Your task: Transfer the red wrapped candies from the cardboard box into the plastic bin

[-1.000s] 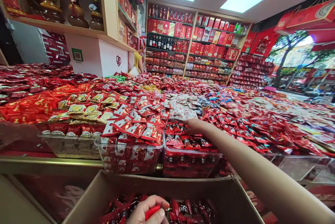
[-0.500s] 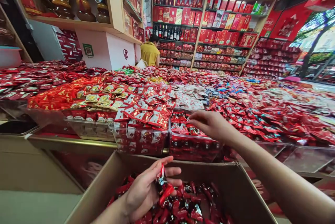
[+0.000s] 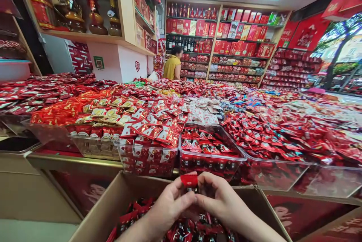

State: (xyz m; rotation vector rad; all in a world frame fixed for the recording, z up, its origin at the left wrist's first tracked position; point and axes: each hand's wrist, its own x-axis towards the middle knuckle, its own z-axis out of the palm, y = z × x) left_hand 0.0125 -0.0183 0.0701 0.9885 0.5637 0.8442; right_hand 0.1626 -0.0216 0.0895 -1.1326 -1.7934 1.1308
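Above an open cardboard box [image 3: 106, 206], both of my hands meet at a small red and black wrapped candy [image 3: 190, 182]. My left hand [image 3: 172, 202] pinches it from the left, with the thumb in front. From the right, my right hand [image 3: 216, 198] closes its thumb and fingers on the same candy, though some fingertips are hidden. Many similar wrapped candies [image 3: 183, 230] lie loose in the box below. Just beyond the box, a clear plastic bin [image 3: 212, 155] holds red and black candies set in rows.
To the left of that bin, another clear bin [image 3: 147, 159] is heaped with red and white packets. More piled bins [image 3: 271, 174] stretch to the right. A person in a yellow top [image 3: 172, 68] stands by the back shelves [image 3: 195, 19]. A dark tray [image 3: 18, 144] sits at far left.
My right hand has come back from the clear bin to join my left hand over the box. A candy is now held between them. The view has tilted up slightly.
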